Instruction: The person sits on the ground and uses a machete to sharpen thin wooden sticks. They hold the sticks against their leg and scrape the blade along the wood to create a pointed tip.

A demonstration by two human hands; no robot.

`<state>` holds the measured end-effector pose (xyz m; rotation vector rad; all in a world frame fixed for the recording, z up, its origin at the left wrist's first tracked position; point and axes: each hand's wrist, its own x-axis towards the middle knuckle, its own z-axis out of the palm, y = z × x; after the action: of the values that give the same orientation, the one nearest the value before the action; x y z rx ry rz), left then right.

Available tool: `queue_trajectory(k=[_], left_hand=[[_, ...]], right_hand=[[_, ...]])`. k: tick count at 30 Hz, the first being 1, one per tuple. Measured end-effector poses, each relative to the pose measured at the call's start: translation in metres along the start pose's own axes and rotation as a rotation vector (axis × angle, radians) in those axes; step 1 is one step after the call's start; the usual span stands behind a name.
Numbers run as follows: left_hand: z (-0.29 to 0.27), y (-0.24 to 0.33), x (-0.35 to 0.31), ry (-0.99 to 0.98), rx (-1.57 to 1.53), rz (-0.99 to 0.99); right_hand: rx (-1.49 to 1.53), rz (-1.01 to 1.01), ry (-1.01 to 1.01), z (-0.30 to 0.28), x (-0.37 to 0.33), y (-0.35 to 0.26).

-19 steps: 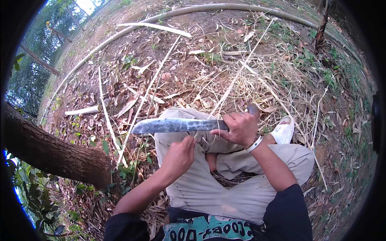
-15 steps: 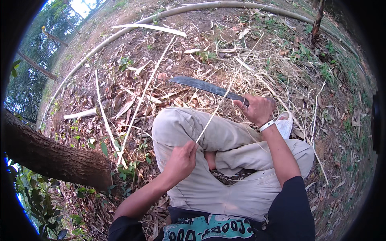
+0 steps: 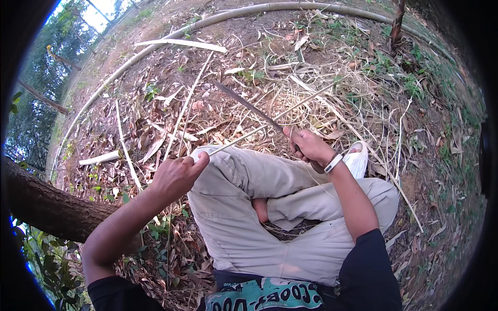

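Note:
My left hand (image 3: 179,173) is closed on the near end of a thin pale bamboo strip (image 3: 241,138), left of my bent knee. The strip slants up to the right, its far end over the loose shavings. My right hand (image 3: 307,145) grips the handle of a machete (image 3: 244,102), whose long dark blade points up and to the left. Strip and blade cross just beyond my right fingers, the blade turned nearly edge-on. Most of the machete's handle is hidden by my fingers.
Curly pale shavings (image 3: 311,111) and dry leaves cover the ground ahead. A long bamboo pole (image 3: 249,11) arcs across the far side. Split strips (image 3: 191,103) lie on the left, near a thick tree trunk (image 3: 57,202). My crossed legs (image 3: 244,217) fill the near middle.
My left hand has moved left and away from me, pulling the strip to a flatter slant. My right hand has shifted slightly left, and the machete blade has tipped upward and turned edge-on.

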<state>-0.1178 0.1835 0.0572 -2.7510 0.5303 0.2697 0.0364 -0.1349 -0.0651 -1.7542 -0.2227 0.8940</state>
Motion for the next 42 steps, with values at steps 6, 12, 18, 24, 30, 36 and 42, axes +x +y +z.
queue_trajectory(k=[6,12,18,24,30,36,42], left_hand=[[-0.024,-0.019,0.061,0.135,-0.343,-0.228],[-0.025,0.028,0.072,-0.237,-1.563,-0.440],[-0.011,0.080,0.036,-0.118,-2.070,-0.590],[0.006,0.119,-0.022,0.236,-1.710,-0.835],[-0.004,0.121,-0.061,0.289,-1.743,-0.810],[-0.003,0.138,-0.081,0.297,-2.085,-0.831],[-0.012,0.134,-0.109,0.169,-2.205,-0.913]], right_hand=[[0.116,-0.095,0.116,0.007,0.000,-0.002],[-0.535,-0.407,0.578,0.033,-0.028,-0.014],[-0.711,-0.704,0.501,0.073,-0.056,-0.016],[-0.742,-0.959,0.417,0.100,-0.059,-0.010],[-0.831,-0.923,0.427,0.103,-0.052,0.000],[-0.957,-1.030,0.444,0.078,-0.042,0.000],[-1.018,-0.883,0.587,0.018,-0.010,0.030]])
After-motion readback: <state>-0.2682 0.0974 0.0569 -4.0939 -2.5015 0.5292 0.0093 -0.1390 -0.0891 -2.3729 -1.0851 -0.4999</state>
